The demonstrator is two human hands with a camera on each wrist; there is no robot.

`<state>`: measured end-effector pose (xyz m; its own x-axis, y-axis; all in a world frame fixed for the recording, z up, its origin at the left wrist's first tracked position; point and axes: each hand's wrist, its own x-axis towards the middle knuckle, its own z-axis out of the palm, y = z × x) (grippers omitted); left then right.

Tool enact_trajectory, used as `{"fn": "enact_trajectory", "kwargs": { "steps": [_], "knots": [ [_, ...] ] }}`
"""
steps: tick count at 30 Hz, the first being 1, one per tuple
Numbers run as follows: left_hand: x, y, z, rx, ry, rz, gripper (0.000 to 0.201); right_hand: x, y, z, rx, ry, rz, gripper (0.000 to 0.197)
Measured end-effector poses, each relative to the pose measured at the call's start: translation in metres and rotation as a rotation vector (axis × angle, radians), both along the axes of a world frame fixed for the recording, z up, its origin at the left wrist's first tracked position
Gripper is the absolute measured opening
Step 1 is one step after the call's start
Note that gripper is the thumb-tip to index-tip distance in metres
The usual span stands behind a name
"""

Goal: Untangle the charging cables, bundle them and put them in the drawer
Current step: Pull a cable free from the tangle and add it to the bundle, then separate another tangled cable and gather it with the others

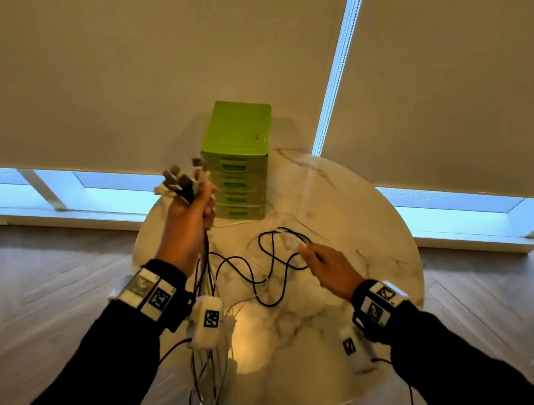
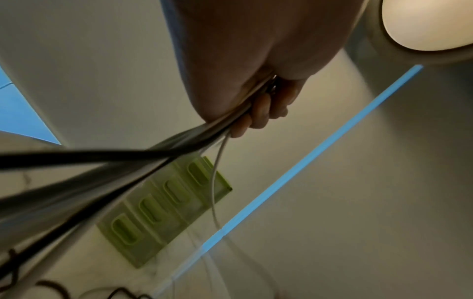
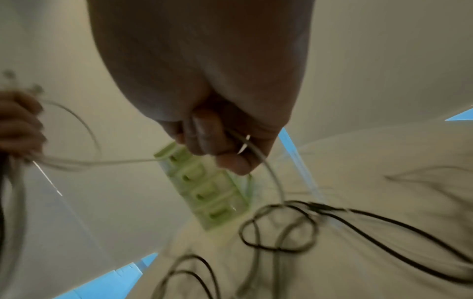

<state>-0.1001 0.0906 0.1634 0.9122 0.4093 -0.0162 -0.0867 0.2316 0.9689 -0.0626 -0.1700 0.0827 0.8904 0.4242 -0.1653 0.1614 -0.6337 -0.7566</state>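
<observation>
My left hand (image 1: 195,209) is raised in front of the green drawer unit (image 1: 239,161) and grips a bunch of charging cables just below their plugs (image 1: 179,180). In the left wrist view its fingers (image 2: 261,113) curl round black and white cables (image 2: 179,145). The strands hang down off the table's near edge. My right hand (image 1: 329,267) holds a white cable (image 3: 271,178) over the middle of the table, fingers (image 3: 212,139) curled on it. Loose black cable loops (image 1: 268,264) lie on the marble between my hands. All the drawers look closed.
The round marble table (image 1: 370,256) stands against a window with lowered blinds (image 1: 134,66). The drawer unit sits at the table's far edge. Wood floor (image 1: 31,307) surrounds the table. A bright light reflection (image 1: 251,336) marks the near tabletop.
</observation>
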Motion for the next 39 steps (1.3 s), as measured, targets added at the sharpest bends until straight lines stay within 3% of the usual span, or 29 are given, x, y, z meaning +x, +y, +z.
{"fn": "enact_trajectory", "kwargs": {
  "steps": [4, 9, 12, 17, 22, 24, 26, 30, 33, 36, 39],
  "knots": [
    [-0.011, -0.036, -0.017, 0.07, 0.103, -0.113, 0.021, 0.006, 0.034, 0.038, 0.117, -0.159, 0.009, 0.039],
    [-0.015, -0.052, -0.026, 0.021, 0.142, -0.203, 0.031, -0.016, 0.063, 0.058, 0.116, -0.249, 0.296, 0.03],
    [-0.016, -0.053, -0.027, 0.011, 0.105, -0.198, 0.016, -0.02, 0.06, 0.057, 0.116, -0.197, 0.364, 0.025],
    [-0.008, -0.05, -0.033, 0.115, 0.047, -0.054, 0.015, -0.017, 0.022, 0.046, 0.001, -0.062, 0.37, 0.034],
    [0.005, -0.085, -0.03, 0.172, -0.002, -0.109, 0.006, -0.006, -0.033, 0.023, -0.326, -0.123, 0.155, 0.038],
    [0.01, -0.106, -0.031, 0.145, 0.004, -0.174, 0.007, -0.004, -0.052, 0.022, -0.398, -0.135, 0.091, 0.031],
    [0.013, -0.131, -0.029, 0.117, 0.009, -0.269, 0.009, -0.01, -0.069, 0.028, -0.293, -0.19, 0.051, 0.024],
    [0.019, -0.185, -0.018, 0.11, 0.014, -0.452, 0.026, -0.035, -0.091, 0.053, -0.022, -0.172, -0.021, 0.033],
    [0.025, -0.222, -0.01, 0.114, 0.0, -0.545, 0.017, -0.051, -0.115, 0.062, 0.049, -0.224, -0.173, 0.024],
    [0.035, -0.247, -0.003, 0.112, 0.031, -0.594, 0.021, -0.06, -0.158, 0.057, 0.042, -0.251, -0.407, 0.022],
    [0.047, -0.262, 0.002, -0.07, 0.074, -0.624, 0.024, -0.073, -0.211, 0.039, -0.108, -0.187, -0.572, 0.021]
  ]
}}
